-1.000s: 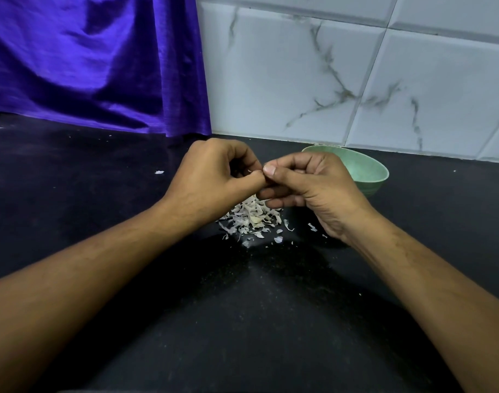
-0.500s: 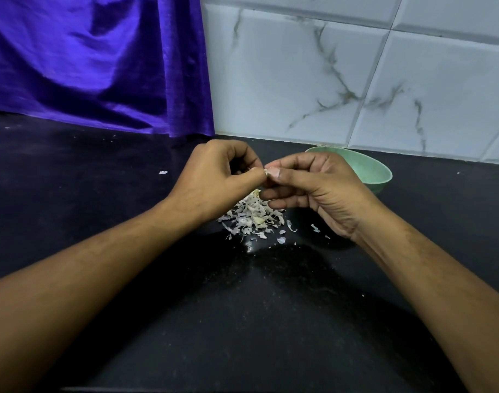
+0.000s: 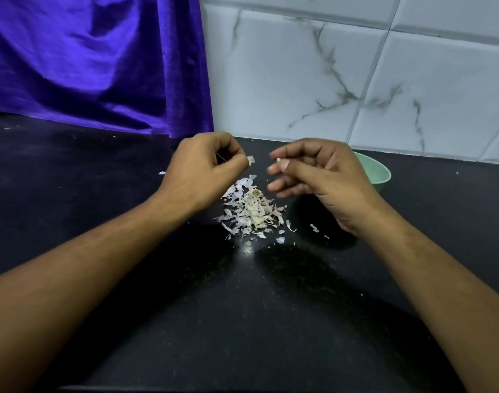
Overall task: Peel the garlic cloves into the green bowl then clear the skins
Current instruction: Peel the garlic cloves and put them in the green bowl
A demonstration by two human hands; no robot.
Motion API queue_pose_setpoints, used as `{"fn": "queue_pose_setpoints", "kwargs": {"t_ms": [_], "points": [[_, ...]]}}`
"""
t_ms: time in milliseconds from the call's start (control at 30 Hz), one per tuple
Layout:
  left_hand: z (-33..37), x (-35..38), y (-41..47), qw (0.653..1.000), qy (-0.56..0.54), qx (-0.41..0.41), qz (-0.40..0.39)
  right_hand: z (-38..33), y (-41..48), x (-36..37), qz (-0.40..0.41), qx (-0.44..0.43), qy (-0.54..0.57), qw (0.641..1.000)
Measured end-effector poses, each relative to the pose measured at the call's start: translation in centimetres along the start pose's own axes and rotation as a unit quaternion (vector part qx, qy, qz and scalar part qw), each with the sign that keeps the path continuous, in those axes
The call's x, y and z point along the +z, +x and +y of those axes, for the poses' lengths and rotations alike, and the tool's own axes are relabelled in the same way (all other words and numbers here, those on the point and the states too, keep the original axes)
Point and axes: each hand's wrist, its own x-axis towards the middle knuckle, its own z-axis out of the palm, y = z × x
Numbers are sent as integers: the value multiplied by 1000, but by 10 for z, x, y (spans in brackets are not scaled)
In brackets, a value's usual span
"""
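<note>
Two hands are hovering over the black counter [image 3: 242, 307], apart from each other, and I'm logging both as busy. The left hand [image 3: 206, 168] is pinching a small pale scrap of skin [image 3: 251, 160] between thumb and forefinger. The scrap is sticking out toward the right, and the other fingers are curling into the palm.

The right hand [image 3: 322, 177] is pinching a garlic clove [image 3: 278, 159] between thumb and forefinger. I'm only getting its pale tip; the rest is hiding behind the fingers. The lower fingers are hanging loosely curled and blurring a bit. Scrap and clove are not touching.

Below and between the hands, a pile of skins [image 3: 251, 211] is lying on the counter, whitish and pale purple. Loose bits [image 3: 313, 227] are scattering off its right side. One flake [image 3: 162, 173] is lying alone just left of the left hand.

The green bowl [image 3: 375, 171] is sitting on the counter behind the right hand, near the wall, and that hand is covering most of it. I'm seeing only its right rim and some inner wall, so I'm not able to tell what's in it.

A purple cloth [image 3: 87, 61] is hanging at back left, reaching down to the counter. White tiles [image 3: 356, 80] with grey veins are covering the wall at back right. Both forearms are coming in bare from the bottom corners.
</note>
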Motion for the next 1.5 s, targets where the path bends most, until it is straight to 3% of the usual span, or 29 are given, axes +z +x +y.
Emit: {"fn": "queue_pose_setpoints", "kwargs": {"t_ms": [200, 367, 767, 900, 1067, 1200, 1500], "points": [[-1, 0, -1, 999, 20, 4, -38, 0, 8, -23, 126, -133, -186, 965], [-2, 0, -1, 999, 24, -6, -45, 1, 14, -41, 182, -132, -200, 954], [-3, 4, -6, 995, 35, 9, -93, -1, 13, -42, 168, -132, -204, 955], [-4, 6, -6, 993, 6, 23, -118, -8, 9, -41, 116, -111, -226, 961], [-5, 7, -7, 988, -7, 55, -145, -18, 3, -46, -65, 18, -248, 966], [-5, 10, -9, 982, -13, 75, -171, -26, -4, -53, -176, 117, -246, 946], [-7, 11, -10, 981, -17, 97, -166, -43, -28, -67, -306, 274, -283, 867]]}}
